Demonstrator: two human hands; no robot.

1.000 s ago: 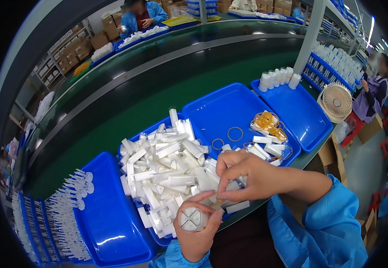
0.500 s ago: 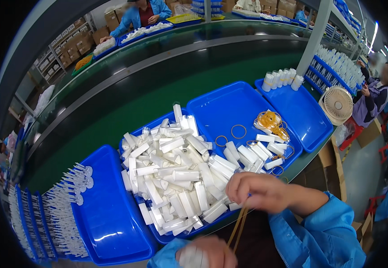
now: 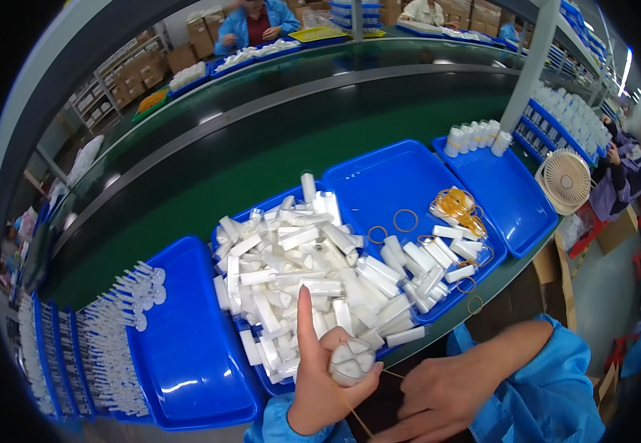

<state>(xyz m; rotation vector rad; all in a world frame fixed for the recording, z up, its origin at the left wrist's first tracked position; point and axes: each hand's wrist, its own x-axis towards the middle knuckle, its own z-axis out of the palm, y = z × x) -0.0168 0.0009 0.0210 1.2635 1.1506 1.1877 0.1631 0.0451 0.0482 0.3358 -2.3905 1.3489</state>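
My left hand [image 3: 314, 391] is closed round a bundle of white, clear-wrapped pieces [image 3: 352, 362], their rounded ends facing up. Its index finger points straight up. A thin tan rubber band [image 3: 349, 407] runs from the bundle to my right hand [image 3: 446, 382], which stretches it with its fingers; where they grip it is partly hidden. Just beyond both hands, a blue tray [image 3: 258, 391] is heaped with loose white wrapped pieces [image 3: 291, 258]. To its right, another blue tray [image 3: 379, 170] holds more pieces and a tangle of rubber bands [image 3: 455, 207].
At the left stand a blue tray [image 3: 187, 354] and racks of thin clear-stemmed parts [image 3: 106, 354]. Banded bundles [image 3: 472, 138] stand in the far right tray [image 3: 516, 214], beside a beige fan [image 3: 564, 181]. A green conveyor [image 3: 261, 140] runs behind; people work across it.
My left hand has risen with the bundle, its index finger now extended. My right hand has moved down beside it, and the rubber band now stretches sideways from the bundle. The view has shifted slightly.
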